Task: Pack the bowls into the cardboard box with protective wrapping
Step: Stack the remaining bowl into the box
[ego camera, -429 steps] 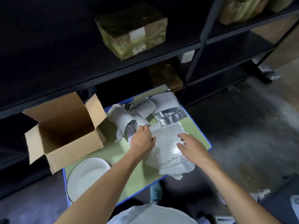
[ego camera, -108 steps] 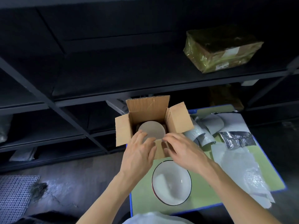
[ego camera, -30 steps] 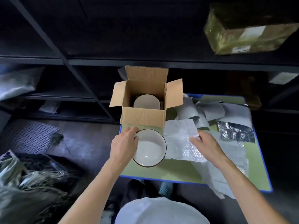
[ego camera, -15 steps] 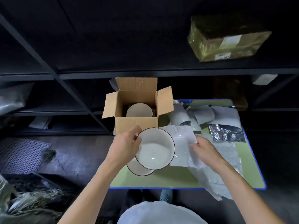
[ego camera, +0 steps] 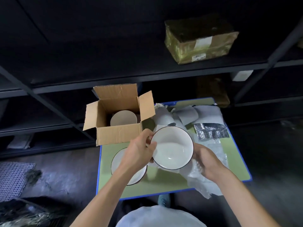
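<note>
Head camera looked down past a pale shirt [ego camera: 160, 217] at the bottom edge and along two bare forearms. The left hand [ego camera: 139, 154] gripped a white bowl [ego camera: 172, 148] with a dark rim by its left edge, thumb over the rim and fingers curled underneath. The bowl was held above the table, tilted a little toward the camera. The right hand [ego camera: 206, 163] lay against the bowl's right side, fingers curled into a sheet of bubble wrap [ego camera: 195, 174] that hung below the bowl and trailed over the table's near edge; its fingertips were hidden behind the bowl.

Under the left wrist a second bowl [ego camera: 118, 161] sat on the table [ego camera: 164, 185], a green top with a blue border, partly covered by the arm. Just beyond it, at the table's far left corner, stood the cardboard box [ego camera: 118, 135] with all four flaps open, and a third bowl [ego camera: 123, 118] rested inside it, leaning toward the far wall.

Right of the box, grey foam sheets [ego camera: 186, 113] lay curled in a loose pile, and a piece of silver foil wrap [ego camera: 210, 131] lay flat near the right edge. On the floor at far left was a mesh mat [ego camera: 11, 179].

Behind the table ran a dark metal rack [ego camera: 147, 76]. On a shelf up at the right sat a parcel [ego camera: 200, 40] wrapped in shiny tape with a white label.
</note>
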A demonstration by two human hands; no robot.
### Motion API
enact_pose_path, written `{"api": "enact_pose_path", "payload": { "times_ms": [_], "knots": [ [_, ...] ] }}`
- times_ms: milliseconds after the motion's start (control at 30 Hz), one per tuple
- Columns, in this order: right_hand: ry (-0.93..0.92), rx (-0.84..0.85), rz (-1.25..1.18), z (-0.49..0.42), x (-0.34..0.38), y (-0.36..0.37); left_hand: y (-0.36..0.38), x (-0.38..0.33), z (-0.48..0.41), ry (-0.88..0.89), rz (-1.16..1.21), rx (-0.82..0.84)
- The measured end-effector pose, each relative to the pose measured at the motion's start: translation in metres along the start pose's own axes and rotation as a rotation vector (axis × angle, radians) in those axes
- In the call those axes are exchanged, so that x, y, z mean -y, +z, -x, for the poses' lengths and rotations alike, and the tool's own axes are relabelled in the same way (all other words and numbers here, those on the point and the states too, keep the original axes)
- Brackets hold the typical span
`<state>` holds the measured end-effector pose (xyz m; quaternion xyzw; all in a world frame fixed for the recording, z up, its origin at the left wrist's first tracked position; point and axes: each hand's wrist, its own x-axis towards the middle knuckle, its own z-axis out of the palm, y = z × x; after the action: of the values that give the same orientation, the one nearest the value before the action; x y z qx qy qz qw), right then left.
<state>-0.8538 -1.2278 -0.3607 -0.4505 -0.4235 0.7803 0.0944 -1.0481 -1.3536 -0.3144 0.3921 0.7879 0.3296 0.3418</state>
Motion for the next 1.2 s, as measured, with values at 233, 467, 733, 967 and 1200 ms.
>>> {"api": "enact_pose_path", "payload": {
  "times_ms": [233,467,733,967,1200],
  "knots": [
    [0.015,0.127,-0.078,0.013,0.008,-0.006,0.002,-0.006,-0.003,-0.006,0.067,-0.013],
    [0.012,0.152,-0.055,0.012,0.012,0.001,-0.005,0.002,0.001,-0.009,0.138,0.005],
    [0.03,0.223,0.044,0.002,0.025,0.033,-0.025,0.012,0.017,-0.01,0.431,0.07],
    [-0.056,0.16,0.266,-0.013,0.038,0.077,-0.047,0.03,0.024,-0.094,0.278,-0.158],
    [-0.218,0.092,0.566,-0.014,0.055,0.122,-0.085,0.04,0.024,-0.076,0.172,-0.301]
  ]
}}
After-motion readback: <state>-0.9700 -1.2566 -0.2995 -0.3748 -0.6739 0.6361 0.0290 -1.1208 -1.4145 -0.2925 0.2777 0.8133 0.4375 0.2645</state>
